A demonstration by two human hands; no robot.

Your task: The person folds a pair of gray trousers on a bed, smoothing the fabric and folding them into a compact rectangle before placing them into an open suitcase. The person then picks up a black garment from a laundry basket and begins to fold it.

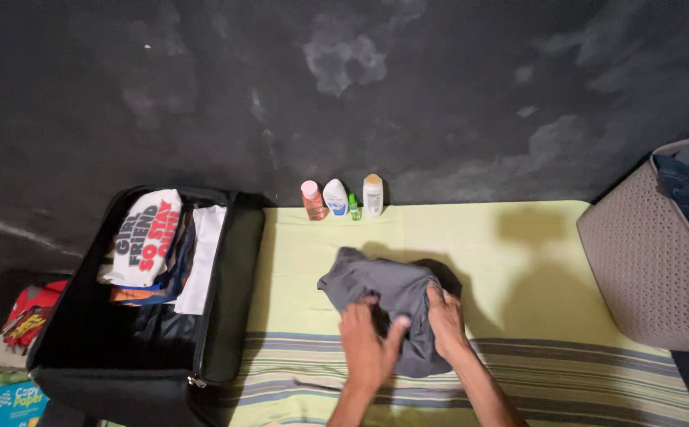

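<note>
A grey garment [388, 289] lies bunched on a pale green mat with stripes [511, 261]. My left hand [367, 344] presses on its near left part, thumb spread toward the right. My right hand [447, 320] grips the garment's right edge, fingers curled into the cloth. Both hands touch the same garment, close together.
An open black suitcase [230, 316] sits at the left, with folded clothes, a white printed shirt [145, 237] on top. Several small bottles [343, 198] stand by the dark wall. A grey perforated basket [649, 261] with clothes stands at the right. A paper ream box [12, 403] lies at bottom left.
</note>
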